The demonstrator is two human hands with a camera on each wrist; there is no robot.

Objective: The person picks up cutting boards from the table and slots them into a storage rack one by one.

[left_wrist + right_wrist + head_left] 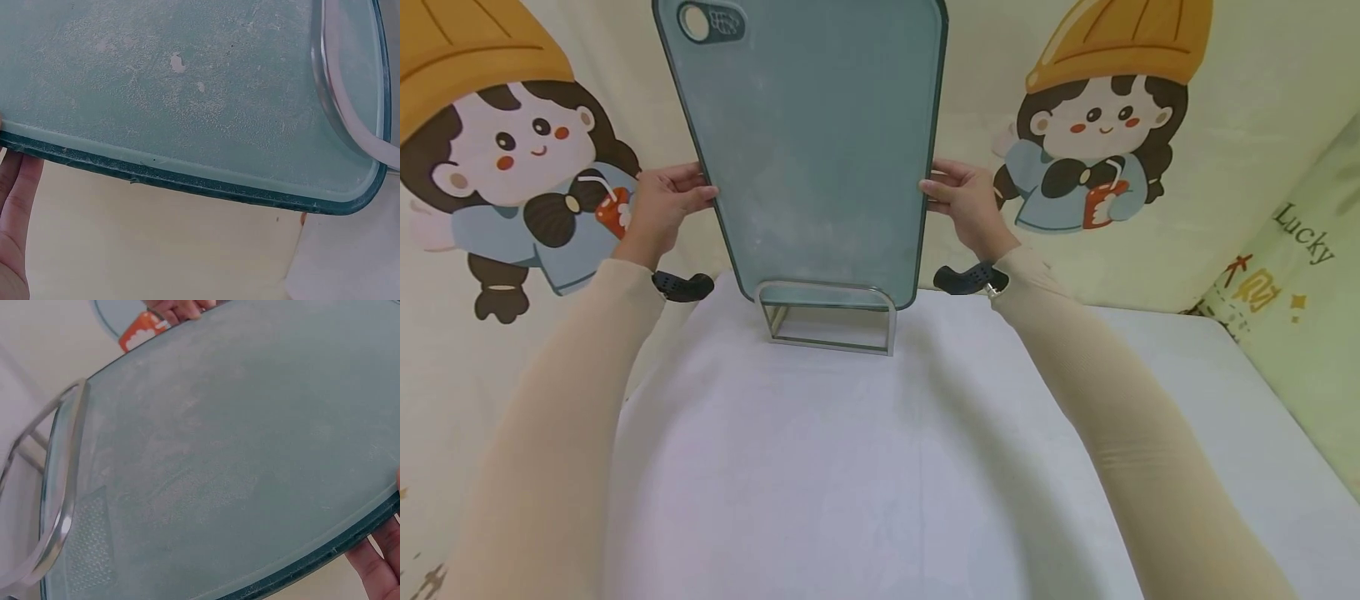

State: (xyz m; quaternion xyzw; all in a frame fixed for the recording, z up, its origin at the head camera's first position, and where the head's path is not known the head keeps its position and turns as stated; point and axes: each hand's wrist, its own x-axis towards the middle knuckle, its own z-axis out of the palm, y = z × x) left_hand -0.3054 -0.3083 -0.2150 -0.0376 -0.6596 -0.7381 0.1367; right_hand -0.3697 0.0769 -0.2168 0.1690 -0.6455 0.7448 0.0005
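A large blue-green cutting board [820, 158] with a dark rim and a hole in its upper left corner stands upright in a metal rack [831, 342]. My left hand [666, 204] pinches its left edge between thumb and fingers. On the opposite edge my right hand [962, 200] holds it the same way. In the left wrist view, fingers [22, 194] show behind the dark rim, and the rack's bar [337, 94] crosses in front of the board. The right wrist view shows a rough grater-like patch [90, 544] near the board's lower corner, beside the rack. The board's top is cut off in the head view.
The rack stands toward the back of a white-covered table [820, 475]. Behind it hangs a pale cloth [977, 267] printed with cartoon figures. Another printed cloth [1300, 333] is on the right. Dark straps circle both wrists.
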